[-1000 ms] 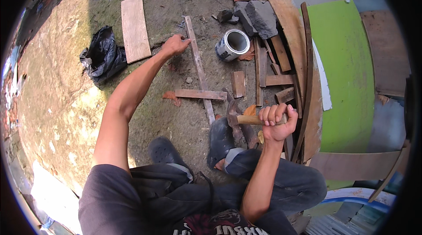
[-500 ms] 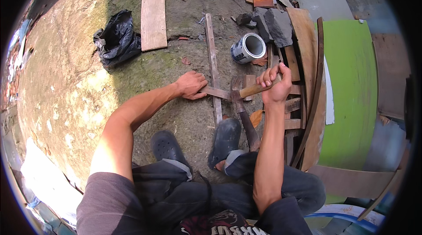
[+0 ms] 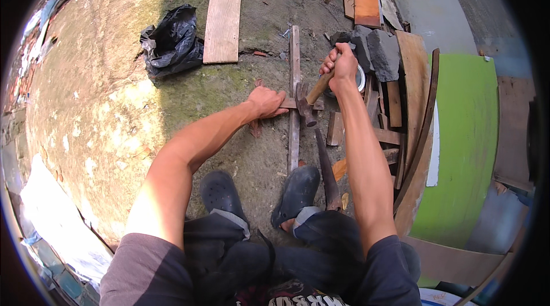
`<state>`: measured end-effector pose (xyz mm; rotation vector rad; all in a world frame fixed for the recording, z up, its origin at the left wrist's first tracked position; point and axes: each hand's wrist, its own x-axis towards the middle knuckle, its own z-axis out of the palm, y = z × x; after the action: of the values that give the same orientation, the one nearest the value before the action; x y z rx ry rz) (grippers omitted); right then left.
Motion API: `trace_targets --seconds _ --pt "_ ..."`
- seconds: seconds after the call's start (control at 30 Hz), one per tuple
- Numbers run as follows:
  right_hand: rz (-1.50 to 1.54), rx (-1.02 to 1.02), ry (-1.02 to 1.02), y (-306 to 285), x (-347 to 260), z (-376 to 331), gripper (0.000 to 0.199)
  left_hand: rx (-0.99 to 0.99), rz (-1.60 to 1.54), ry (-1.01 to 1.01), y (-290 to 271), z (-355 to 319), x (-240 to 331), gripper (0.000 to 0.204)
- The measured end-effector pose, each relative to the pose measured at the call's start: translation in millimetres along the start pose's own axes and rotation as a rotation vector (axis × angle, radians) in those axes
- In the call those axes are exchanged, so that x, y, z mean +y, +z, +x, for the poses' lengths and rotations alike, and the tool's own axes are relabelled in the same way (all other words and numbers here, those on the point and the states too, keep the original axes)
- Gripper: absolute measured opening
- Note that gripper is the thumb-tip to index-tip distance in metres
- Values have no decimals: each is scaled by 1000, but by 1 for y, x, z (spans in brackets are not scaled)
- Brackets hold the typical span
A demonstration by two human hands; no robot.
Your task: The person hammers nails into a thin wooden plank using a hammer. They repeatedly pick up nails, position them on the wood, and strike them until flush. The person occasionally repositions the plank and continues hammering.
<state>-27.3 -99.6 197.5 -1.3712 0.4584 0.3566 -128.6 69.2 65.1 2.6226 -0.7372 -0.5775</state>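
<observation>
My left hand (image 3: 267,103) is closed on the left end of a short wooden strip (image 3: 290,103). This strip lies across a long narrow wooden strip (image 3: 294,57) on the ground. My right hand (image 3: 342,65) grips the wooden handle of a hammer (image 3: 318,89). Its metal head is over the short strip, just right of the crossing; whether it touches the wood I cannot tell. A small wooden block (image 3: 335,128) lies near the hammer head. Closer to my right shoe is a dark, tapered tool (image 3: 325,168). Any nail at the crossing is hidden or too small to see.
A metal can (image 3: 360,79) is mostly hidden behind my right wrist. Grey stones (image 3: 375,54), scrap wood (image 3: 394,104) and a green board (image 3: 458,145) lie to the right. Beyond my left hand are a black plastic bag (image 3: 173,42) and a flat plank (image 3: 223,21).
My right hand has moved away from me and leftward, turning the hammer handle more upright in view. The short strip now crosses the long one farther from my feet. The view has shifted.
</observation>
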Motion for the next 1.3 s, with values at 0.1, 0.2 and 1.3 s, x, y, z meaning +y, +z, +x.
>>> trace_targets --seconds 0.1,0.2,1.3 --pt "-69 30 82 12 -3 23 35 -30 -10 -39 -6 4 4 54" --pt "-130 30 136 19 -6 42 32 13 9 -55 -7 10 -3 55" --pt "-17 55 -161 34 9 42 32 23 -96 -265 -5 23 16 19"
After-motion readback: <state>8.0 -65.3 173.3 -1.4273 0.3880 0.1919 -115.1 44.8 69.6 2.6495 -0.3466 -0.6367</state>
